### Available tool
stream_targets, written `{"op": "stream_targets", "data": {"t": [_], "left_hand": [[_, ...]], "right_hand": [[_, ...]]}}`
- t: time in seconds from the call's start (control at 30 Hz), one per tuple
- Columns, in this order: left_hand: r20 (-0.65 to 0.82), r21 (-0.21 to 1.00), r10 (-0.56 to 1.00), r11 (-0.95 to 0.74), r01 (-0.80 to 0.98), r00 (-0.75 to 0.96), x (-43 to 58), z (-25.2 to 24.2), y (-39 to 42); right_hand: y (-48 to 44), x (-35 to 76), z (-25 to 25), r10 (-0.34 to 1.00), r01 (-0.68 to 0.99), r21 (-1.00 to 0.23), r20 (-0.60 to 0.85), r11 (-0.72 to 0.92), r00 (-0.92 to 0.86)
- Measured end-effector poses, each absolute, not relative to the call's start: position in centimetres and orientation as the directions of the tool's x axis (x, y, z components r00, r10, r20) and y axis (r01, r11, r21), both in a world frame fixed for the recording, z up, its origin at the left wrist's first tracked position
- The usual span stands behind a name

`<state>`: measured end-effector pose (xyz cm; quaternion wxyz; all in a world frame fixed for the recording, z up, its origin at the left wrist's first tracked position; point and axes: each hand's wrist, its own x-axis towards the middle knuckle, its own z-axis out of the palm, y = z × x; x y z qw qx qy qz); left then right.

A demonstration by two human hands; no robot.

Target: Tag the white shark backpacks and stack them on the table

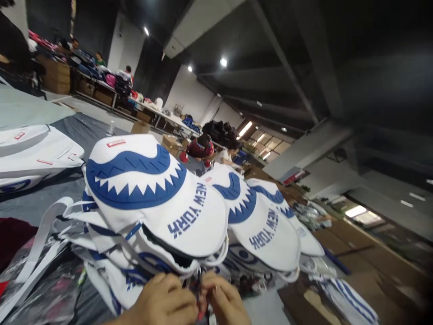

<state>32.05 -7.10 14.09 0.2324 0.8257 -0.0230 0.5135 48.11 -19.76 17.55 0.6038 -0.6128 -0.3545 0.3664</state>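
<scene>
My left hand (165, 299) is at the bottom middle, its fingers curled inward. Close to its right, my right hand (223, 299) has thumb and fingers pinched together. Between them shows a small dark and reddish thing (202, 300), too blurred to name. Just beyond my hands lies a white backpack (133, 180) with a blue toothed-mouth print and "NEW YORK" lettering on its flap. It rests on a stack of similar bags, with white straps (50, 234) trailing to the left. A second such backpack (267, 221) leans to its right, with another behind.
More white bags (40, 153) lie on the grey-covered table at left. Clear plastic wrapping (50, 289) sits at lower left. Cardboard (368, 266) spreads along the right. A clear bottle (110, 128) stands behind. Co-workers, including a person in dark red (200, 148), are beyond, near heaped tables.
</scene>
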Motion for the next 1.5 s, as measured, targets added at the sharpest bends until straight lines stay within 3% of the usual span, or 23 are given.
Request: {"op": "stream_targets", "data": {"t": [0.03,0.1,0.2,0.3,0.47,0.77,0.87,0.97,1.03,1.27,1.5], "left_hand": [[0.872,0.338,0.156,-0.878,-0.339,0.465,31.9,14.7,-7.1],[0.819,0.469,0.206,-0.777,-0.419,0.535,31.6,15.6,-7.2],[0.590,0.759,0.401,-0.573,-0.310,0.701,31.2,16.5,-7.6],[0.483,0.821,0.490,-0.543,-0.180,0.726,31.0,16.5,-8.3],[0.587,0.696,0.504,-0.714,-0.077,0.634,30.8,15.7,-10.3],[0.592,0.550,0.569,-0.803,0.230,0.570,31.9,15.5,-14.1],[0.570,0.501,0.585,-0.804,0.320,0.577,32.4,15.5,-14.8],[0.551,0.425,0.593,-0.805,0.414,0.587,32.9,15.6,-15.0],[0.531,0.380,0.606,-0.795,0.473,0.592,33.3,15.9,-15.0],[0.446,0.316,0.656,-0.752,0.579,0.608,33.9,16.7,-14.8],[0.585,0.012,0.561,-0.728,0.686,0.586,33.9,15.6,-15.8]], "right_hand": [[-19.7,47.8,18.0,0.883,0.000,-1.000,-0.013,-0.015,0.469],[-19.5,47.7,18.9,0.899,0.037,-0.999,0.034,0.020,0.437],[-19.3,48.3,19.8,0.946,0.140,-0.990,0.021,-0.026,0.323],[-19.4,48.9,20.5,0.975,0.285,-0.958,0.046,-0.019,0.217],[-19.8,49.3,21.1,0.978,0.538,-0.824,0.210,0.177,0.000],[-20.2,51.0,19.2,0.868,0.626,-0.618,0.445,0.476,-0.220],[-20.3,51.6,19.1,0.817,0.697,-0.466,0.482,0.546,-0.317],[-20.3,52.0,19.0,0.771,0.781,-0.248,0.485,0.574,-0.413],[-20.2,52.1,18.9,0.761,0.802,-0.173,0.477,0.571,-0.439],[-19.6,52.2,18.8,0.758,0.814,-0.110,0.451,0.571,-0.471],[-19.7,51.5,18.6,0.805,0.856,-0.050,0.372,0.515,-0.462]]}}
